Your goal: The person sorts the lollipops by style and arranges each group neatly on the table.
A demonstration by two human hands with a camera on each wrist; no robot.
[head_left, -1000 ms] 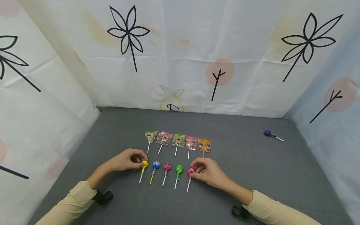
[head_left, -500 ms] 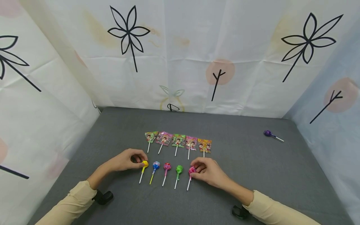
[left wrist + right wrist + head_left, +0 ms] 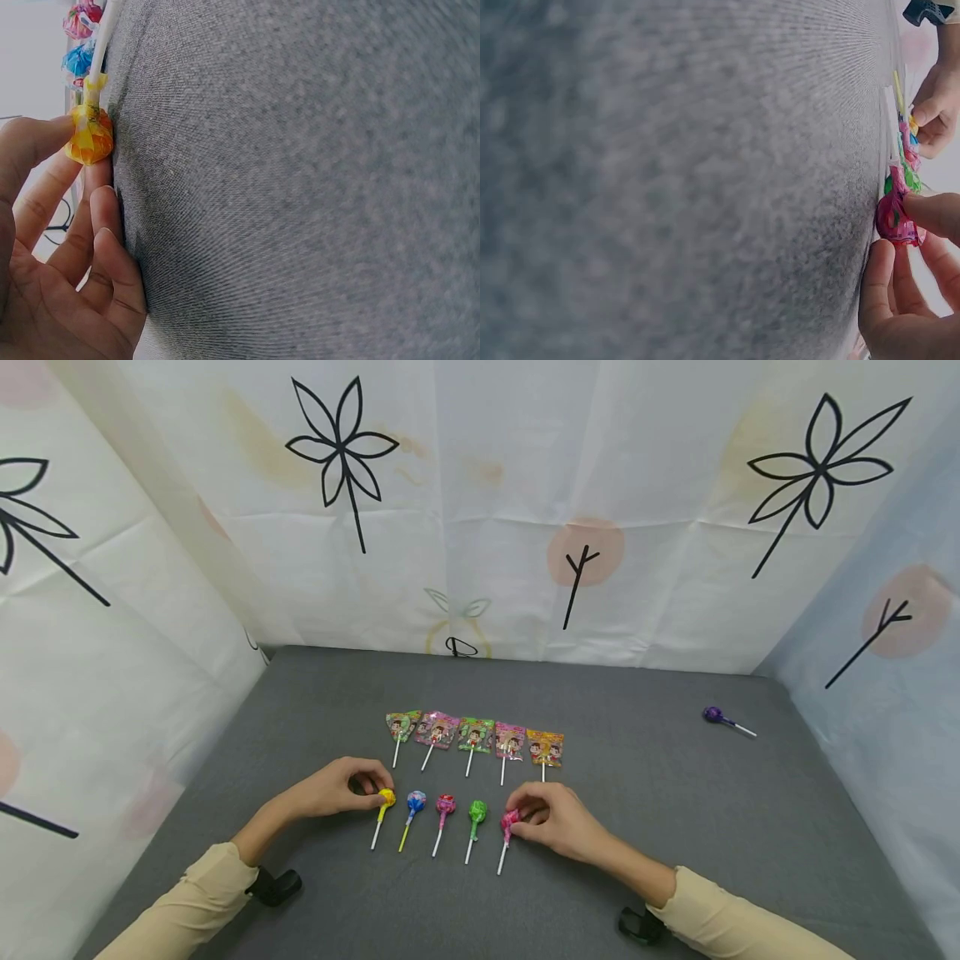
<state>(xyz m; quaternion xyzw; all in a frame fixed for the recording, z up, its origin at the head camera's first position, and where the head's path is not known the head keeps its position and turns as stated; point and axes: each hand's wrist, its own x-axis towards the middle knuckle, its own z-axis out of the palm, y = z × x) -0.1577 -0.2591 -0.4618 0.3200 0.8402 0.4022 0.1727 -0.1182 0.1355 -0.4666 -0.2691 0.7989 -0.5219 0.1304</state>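
Observation:
My left hand [image 3: 341, 787] pinches the wrapped head of a yellow lollipop [image 3: 91, 136] between thumb and fingers, at the left end of a front row. At the row's right end my right hand [image 3: 558, 818] pinches a pink lollipop [image 3: 897, 217] by its head, its white stick pointing toward me. Between the hands lie a blue lollipop [image 3: 416, 802] with a yellow stick, a red-pink lollipop [image 3: 446, 804] and a green lollipop [image 3: 477, 812], sticks toward me. Both hands rest low against the grey cloth.
Behind this row lies another of several flat-bagged lollipops [image 3: 476, 735] in green, pink and orange wrappers. A purple lollipop [image 3: 714, 715] lies apart at the far right of the grey table [image 3: 637, 718]. Printed white curtains [image 3: 495, 468] enclose the back and sides.
My right hand has shifted the pink lollipop very slightly, its stick end moving a little up and then back toward me. The left hand and the other lollipops stay put.

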